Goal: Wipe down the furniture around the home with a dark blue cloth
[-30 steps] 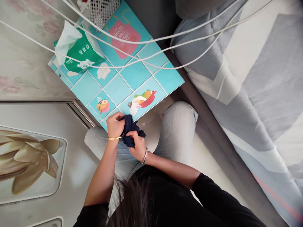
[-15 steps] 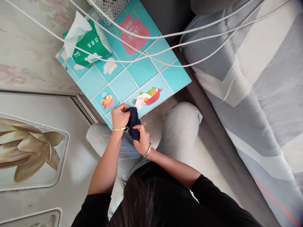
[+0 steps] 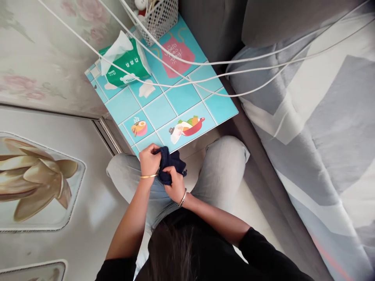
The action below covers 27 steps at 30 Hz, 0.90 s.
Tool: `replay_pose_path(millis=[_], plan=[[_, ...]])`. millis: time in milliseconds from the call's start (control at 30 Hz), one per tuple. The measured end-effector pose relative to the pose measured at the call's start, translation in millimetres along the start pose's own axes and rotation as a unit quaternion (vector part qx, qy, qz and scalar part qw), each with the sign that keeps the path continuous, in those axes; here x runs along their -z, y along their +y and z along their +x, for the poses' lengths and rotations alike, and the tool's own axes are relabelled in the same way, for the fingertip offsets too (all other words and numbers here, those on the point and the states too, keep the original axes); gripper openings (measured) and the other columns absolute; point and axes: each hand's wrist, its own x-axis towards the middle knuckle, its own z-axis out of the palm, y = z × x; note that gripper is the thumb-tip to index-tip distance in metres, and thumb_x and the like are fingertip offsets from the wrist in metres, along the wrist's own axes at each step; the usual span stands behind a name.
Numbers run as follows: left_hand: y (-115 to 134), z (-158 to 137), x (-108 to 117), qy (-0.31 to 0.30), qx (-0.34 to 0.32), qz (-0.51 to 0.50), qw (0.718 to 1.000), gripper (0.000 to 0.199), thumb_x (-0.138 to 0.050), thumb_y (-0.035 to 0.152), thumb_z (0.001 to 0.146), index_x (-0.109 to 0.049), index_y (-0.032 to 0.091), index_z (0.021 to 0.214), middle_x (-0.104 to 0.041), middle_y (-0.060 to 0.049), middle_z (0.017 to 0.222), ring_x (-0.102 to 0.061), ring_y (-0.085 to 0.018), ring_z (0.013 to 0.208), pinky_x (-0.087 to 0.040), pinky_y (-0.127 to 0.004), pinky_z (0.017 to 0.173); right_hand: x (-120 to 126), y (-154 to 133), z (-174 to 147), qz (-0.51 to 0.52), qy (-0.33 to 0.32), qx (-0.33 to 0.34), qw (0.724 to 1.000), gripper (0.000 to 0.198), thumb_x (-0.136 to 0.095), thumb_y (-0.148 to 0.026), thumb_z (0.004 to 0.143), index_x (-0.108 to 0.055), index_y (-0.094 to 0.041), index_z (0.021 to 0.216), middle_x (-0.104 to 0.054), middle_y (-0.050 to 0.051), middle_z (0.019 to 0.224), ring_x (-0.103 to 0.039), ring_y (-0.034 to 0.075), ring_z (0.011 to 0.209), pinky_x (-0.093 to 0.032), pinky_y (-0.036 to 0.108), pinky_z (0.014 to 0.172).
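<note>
A dark navy, fuzzy piece of cloth is stretched between my two hands over my lap, at the near edge of the table. My left hand, with a gold bracelet at the wrist, pinches its upper left edge. Lower down, my right hand, with a silver bracelet, is closed on the edge nearer to me. A loose, ragged-looking part of the cloth hangs out to the right between my knees. Whether it is a sock, a glove or something else I cannot tell.
Before me stands a low table with a blue tile print. On it are a green tissue pack and a white perforated basket. White cables cross above it. A bed with a grey quilt lies right; a white panel stands left.
More of the navy cloth now shows, spread out to the right behind my right hand. The view has tilted up a little, so the table and hands sit lower and more of the basket shows.
</note>
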Motion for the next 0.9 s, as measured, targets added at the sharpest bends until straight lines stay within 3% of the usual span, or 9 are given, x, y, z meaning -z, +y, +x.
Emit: replay_pose_path(millis=[167, 333, 433, 533, 700, 833, 900], plan=[[3, 20, -6, 0.016, -0.041, 0.005, 0.999, 0.012, -0.061, 0.008, 0.065, -0.063, 0.019, 0.061, -0.063, 0.005, 0.058, -0.056, -0.012, 0.058, -0.042, -0.024, 0.062, 6, -2, 23, -0.041, 0.071, 0.000, 0.997, 0.037, -0.049, -0.011, 0.076, -0.055, -0.023, 0.110, -0.070, 0.003, 0.091, -0.068, 0.020, 0.080, -0.052, 0.028, 0.073], [-10, 20, 5, 0.063, -0.026, 0.012, 0.998, 0.009, -0.065, 0.014, 0.070, -0.065, 0.020, 0.064, -0.064, 0.004, 0.061, -0.056, -0.014, 0.059, -0.041, -0.026, 0.063, -3, -8, 25, -0.074, -0.021, 0.027, 0.997, 0.037, -0.052, -0.010, 0.075, -0.057, -0.023, 0.110, -0.069, 0.002, 0.085, -0.069, 0.021, 0.076, -0.051, 0.027, 0.069], [-9, 34, 7, 0.083, -0.028, 0.028, 0.996, 0.011, -0.066, 0.011, 0.068, -0.064, 0.020, 0.062, -0.059, 0.004, 0.058, -0.052, -0.014, 0.057, -0.037, -0.026, 0.061, -8, -11, 30, -0.085, 0.002, 0.005, 0.996, 0.032, -0.053, -0.013, 0.080, -0.056, -0.022, 0.111, -0.071, 0.004, 0.089, -0.071, 0.023, 0.081, -0.052, 0.028, 0.071], [-2, 50, 6, 0.077, -0.040, 0.045, 0.995, 0.014, -0.067, 0.009, 0.065, -0.060, 0.020, 0.057, -0.051, 0.006, 0.053, -0.045, -0.012, 0.055, -0.033, -0.026, 0.059, -6, -16, 43, -0.095, 0.026, -0.002, 0.995, 0.022, -0.053, -0.020, 0.087, -0.057, -0.023, 0.109, -0.071, 0.005, 0.090, -0.070, 0.023, 0.082, -0.051, 0.029, 0.072], [-5, 45, 10, 0.071, -0.019, 0.025, 0.997, 0.012, -0.066, 0.012, 0.068, -0.060, 0.019, 0.060, -0.054, 0.005, 0.055, -0.044, -0.012, 0.055, -0.035, -0.027, 0.060, -7, -20, 37, -0.083, -0.023, 0.021, 0.996, 0.018, -0.055, -0.021, 0.088, -0.058, -0.023, 0.106, -0.071, 0.002, 0.085, -0.069, 0.021, 0.075, -0.049, 0.026, 0.068], [-3, 50, 10, 0.051, -0.030, 0.035, 0.998, 0.010, -0.064, 0.011, 0.065, -0.059, 0.019, 0.060, -0.052, 0.006, 0.054, -0.044, -0.011, 0.054, -0.033, -0.025, 0.059, -5, -17, 32, -0.074, 0.024, -0.007, 0.997, 0.017, -0.053, -0.023, 0.091, -0.059, -0.022, 0.107, -0.072, 0.004, 0.090, -0.069, 0.021, 0.080, -0.051, 0.027, 0.073], [-1, 53, 9, 0.042, -0.027, 0.037, 0.998, 0.011, -0.064, 0.012, 0.065, -0.057, 0.019, 0.058, -0.050, 0.007, 0.053, -0.043, -0.010, 0.053, -0.032, -0.024, 0.057, -4, -17, 34, -0.071, 0.014, -0.006, 0.997, 0.017, -0.052, -0.023, 0.090, -0.059, -0.022, 0.106, -0.072, 0.004, 0.091, -0.069, 0.020, 0.080, -0.051, 0.027, 0.074]])
